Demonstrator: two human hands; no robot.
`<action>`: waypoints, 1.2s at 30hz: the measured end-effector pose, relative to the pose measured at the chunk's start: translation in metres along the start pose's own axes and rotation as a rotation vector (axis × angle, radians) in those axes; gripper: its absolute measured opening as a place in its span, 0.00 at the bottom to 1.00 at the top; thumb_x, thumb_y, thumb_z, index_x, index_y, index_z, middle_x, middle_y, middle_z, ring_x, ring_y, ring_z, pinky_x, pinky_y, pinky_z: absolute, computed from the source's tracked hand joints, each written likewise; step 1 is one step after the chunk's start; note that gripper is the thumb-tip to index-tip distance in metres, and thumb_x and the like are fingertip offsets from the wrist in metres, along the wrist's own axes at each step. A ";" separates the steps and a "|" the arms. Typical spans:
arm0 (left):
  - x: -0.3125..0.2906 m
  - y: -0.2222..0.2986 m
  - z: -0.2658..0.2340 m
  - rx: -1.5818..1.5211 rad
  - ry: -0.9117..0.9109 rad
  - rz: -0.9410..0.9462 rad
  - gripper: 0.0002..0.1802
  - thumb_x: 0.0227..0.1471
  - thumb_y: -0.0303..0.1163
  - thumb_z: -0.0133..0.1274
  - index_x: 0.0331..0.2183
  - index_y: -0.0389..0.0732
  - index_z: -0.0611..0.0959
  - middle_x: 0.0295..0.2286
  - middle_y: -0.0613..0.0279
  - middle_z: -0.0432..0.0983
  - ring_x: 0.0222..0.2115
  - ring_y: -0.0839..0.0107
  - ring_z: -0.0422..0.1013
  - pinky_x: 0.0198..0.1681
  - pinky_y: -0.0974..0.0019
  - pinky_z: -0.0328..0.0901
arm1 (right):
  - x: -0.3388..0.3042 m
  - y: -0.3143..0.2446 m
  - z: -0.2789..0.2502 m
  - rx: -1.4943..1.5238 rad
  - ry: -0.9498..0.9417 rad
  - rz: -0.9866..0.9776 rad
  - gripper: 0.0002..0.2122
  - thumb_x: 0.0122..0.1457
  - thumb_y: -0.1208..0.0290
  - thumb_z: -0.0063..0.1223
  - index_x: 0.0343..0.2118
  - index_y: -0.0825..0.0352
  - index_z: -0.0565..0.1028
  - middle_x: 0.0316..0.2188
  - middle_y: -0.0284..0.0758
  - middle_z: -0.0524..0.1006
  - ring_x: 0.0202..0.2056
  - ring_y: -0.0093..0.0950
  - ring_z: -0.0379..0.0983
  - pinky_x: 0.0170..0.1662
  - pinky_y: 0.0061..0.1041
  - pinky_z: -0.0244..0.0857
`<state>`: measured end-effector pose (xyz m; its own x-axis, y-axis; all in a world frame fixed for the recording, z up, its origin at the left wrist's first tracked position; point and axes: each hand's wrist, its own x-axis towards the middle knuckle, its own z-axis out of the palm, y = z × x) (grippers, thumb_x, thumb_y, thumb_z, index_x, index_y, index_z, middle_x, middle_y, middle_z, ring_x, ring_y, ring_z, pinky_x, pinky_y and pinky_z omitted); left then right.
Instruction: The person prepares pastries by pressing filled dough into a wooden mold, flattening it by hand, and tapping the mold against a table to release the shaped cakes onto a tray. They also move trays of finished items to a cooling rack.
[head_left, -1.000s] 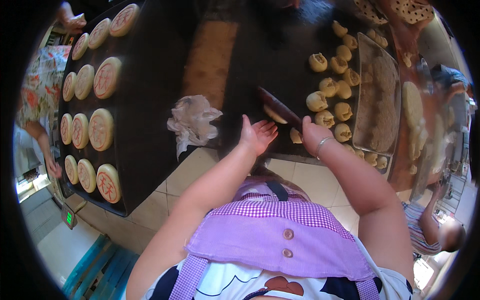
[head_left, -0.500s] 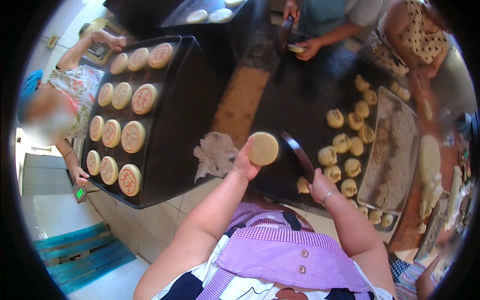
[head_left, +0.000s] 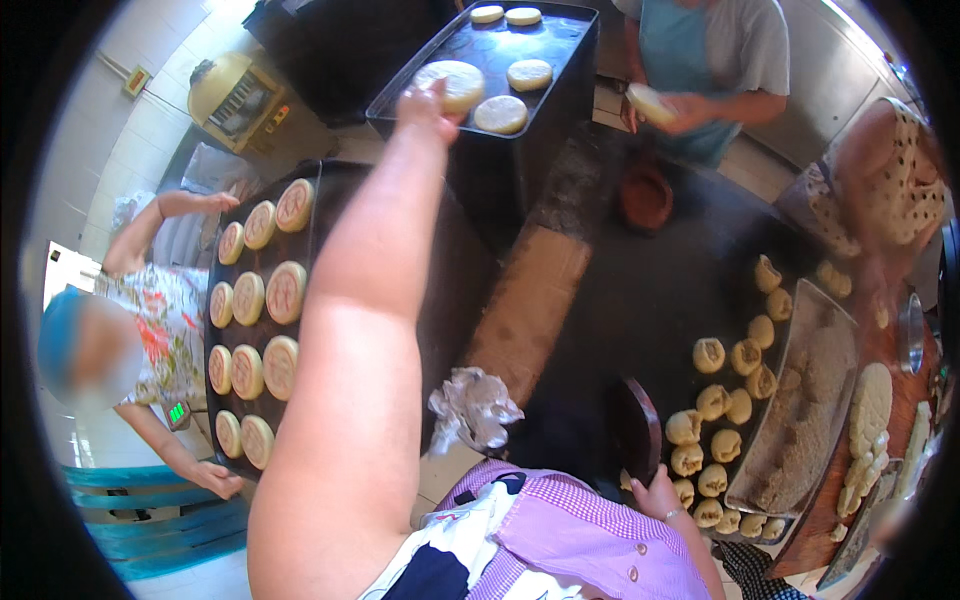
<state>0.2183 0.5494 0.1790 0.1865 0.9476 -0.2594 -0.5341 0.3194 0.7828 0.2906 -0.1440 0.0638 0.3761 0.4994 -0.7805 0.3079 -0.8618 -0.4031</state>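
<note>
since the earlier frame, the round cake (head_left: 455, 80) has been carried leftward and farther off, to the far tray (head_left: 495, 46). it is held by its near edge in the curled left hand (head_left: 428, 112), over the tray's near-left part, just left of another cake (head_left: 501, 116). the dark paddle (head_left: 642, 430) is gripped in the right hand (head_left: 657, 497), well apart.

Bluish glare washes the tray (head_left: 478, 45) under the left hand (head_left: 430, 108), while the worktop (head_left: 575, 345) between it and the right hand (head_left: 657, 493) lies dark. The tiled wall (head_left: 160, 150) left of the left hand is bright. Far outward from both hands, edges bend and soften toward a black rim.
</note>
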 end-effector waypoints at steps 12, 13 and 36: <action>0.150 0.070 -0.065 0.583 0.262 -0.009 0.22 0.62 0.29 0.46 0.55 0.30 0.67 0.52 0.42 0.69 0.50 0.49 0.71 0.51 0.46 0.69 | 0.001 -0.032 0.004 0.108 -0.090 0.367 0.36 0.54 0.64 0.61 0.59 0.72 0.53 0.44 0.56 0.75 0.49 0.50 0.73 0.51 0.40 0.67; 0.162 0.068 -0.071 0.606 0.243 -0.037 0.22 0.62 0.29 0.46 0.55 0.30 0.67 0.52 0.42 0.69 0.50 0.49 0.71 0.52 0.46 0.69 | 0.002 -0.035 0.003 0.117 -0.096 0.374 0.36 0.54 0.64 0.61 0.59 0.72 0.53 0.44 0.56 0.75 0.49 0.50 0.73 0.51 0.40 0.67; -0.106 -0.018 0.073 1.280 -1.307 1.446 0.17 0.54 0.17 0.50 0.45 0.41 0.79 0.45 0.56 0.76 0.50 0.58 0.70 0.55 0.63 0.63 | -0.064 0.026 0.077 0.470 0.435 0.072 0.26 0.55 0.61 0.60 0.51 0.71 0.65 0.40 0.52 0.77 0.43 0.45 0.75 0.45 0.37 0.69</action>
<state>0.2682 0.4427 0.2338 0.8130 -0.2010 0.5465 -0.2523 -0.9675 0.0195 0.2072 -0.2051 0.0665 0.7317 0.3444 -0.5883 -0.1096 -0.7923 -0.6002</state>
